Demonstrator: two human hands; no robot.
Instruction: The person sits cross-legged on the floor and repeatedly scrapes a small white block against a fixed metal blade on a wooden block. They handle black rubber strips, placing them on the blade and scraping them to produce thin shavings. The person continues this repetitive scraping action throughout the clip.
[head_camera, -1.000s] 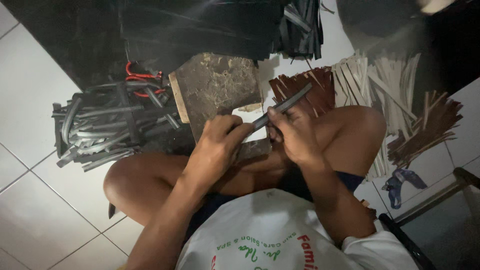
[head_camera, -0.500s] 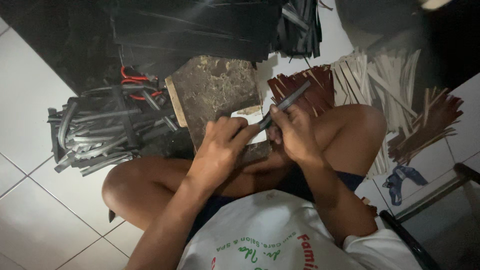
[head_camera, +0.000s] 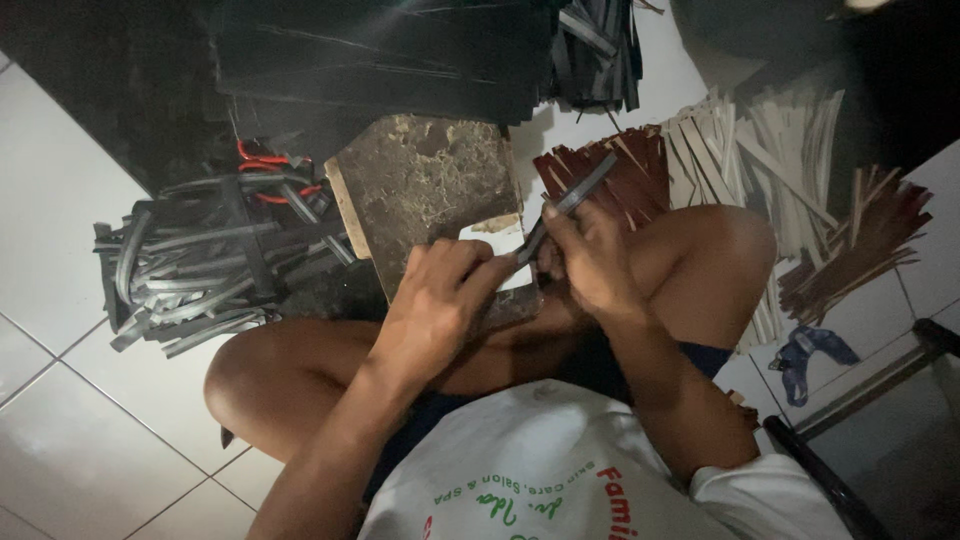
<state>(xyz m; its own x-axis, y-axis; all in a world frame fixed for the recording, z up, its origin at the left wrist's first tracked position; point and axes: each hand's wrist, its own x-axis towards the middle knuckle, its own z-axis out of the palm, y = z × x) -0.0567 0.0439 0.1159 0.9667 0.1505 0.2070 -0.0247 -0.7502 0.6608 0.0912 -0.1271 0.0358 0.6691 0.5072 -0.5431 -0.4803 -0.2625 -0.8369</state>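
Observation:
I sit cross-legged on a tiled floor. My right hand (head_camera: 590, 262) grips a narrow dark strip (head_camera: 580, 195) that sticks up and away from my fingers over my knee. My left hand (head_camera: 440, 300) is closed around the strip's near end, thumb pressed against it, just left of the right hand. Both hands hover above a worn wooden cutting block (head_camera: 430, 190) that lies in front of my legs. A small pale piece (head_camera: 490, 232) rests on the block under my hands.
A pile of dark grey strips (head_camera: 200, 265) lies to the left, with red-handled scissors (head_camera: 265, 170) behind it. Dark red strips (head_camera: 615, 160), pale strips (head_camera: 740, 150) and brown strips (head_camera: 860, 240) lie to the right. Black sheets (head_camera: 380, 60) lie beyond. A blue scrap (head_camera: 810, 352) is at right.
Both hands stay on the strip; the left hand has shifted slightly along it toward the right hand. The view has tilted a little.

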